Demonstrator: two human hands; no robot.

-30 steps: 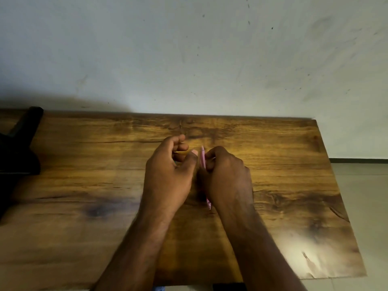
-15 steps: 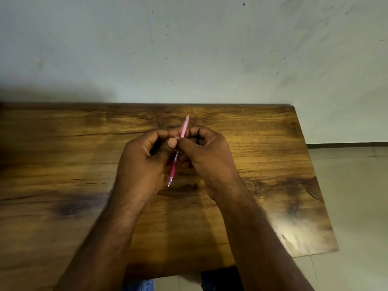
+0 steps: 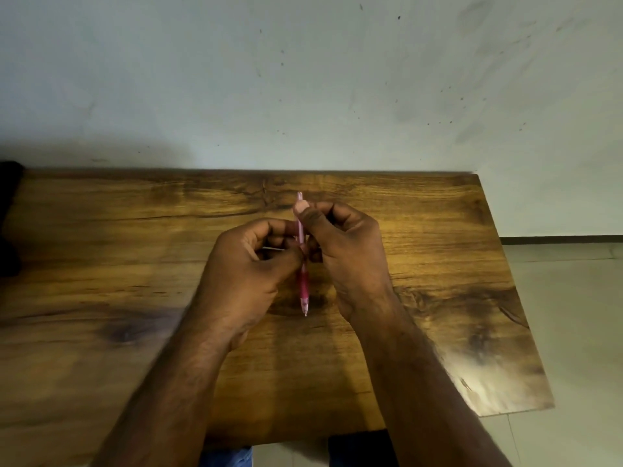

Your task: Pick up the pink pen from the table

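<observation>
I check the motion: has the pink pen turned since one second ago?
Yes. The pink pen now shows more length, its tip nearer the near table edge.

A plain room in what looks like a home or small office: a wood-grain laminate bench pushed against a scuffed, speckled pale wall at 12 o'clock, pale floor tiles and a dark skirting strip at 3 o'clock, and a dark object, unidentifiable, at 9 o'clock.
</observation>
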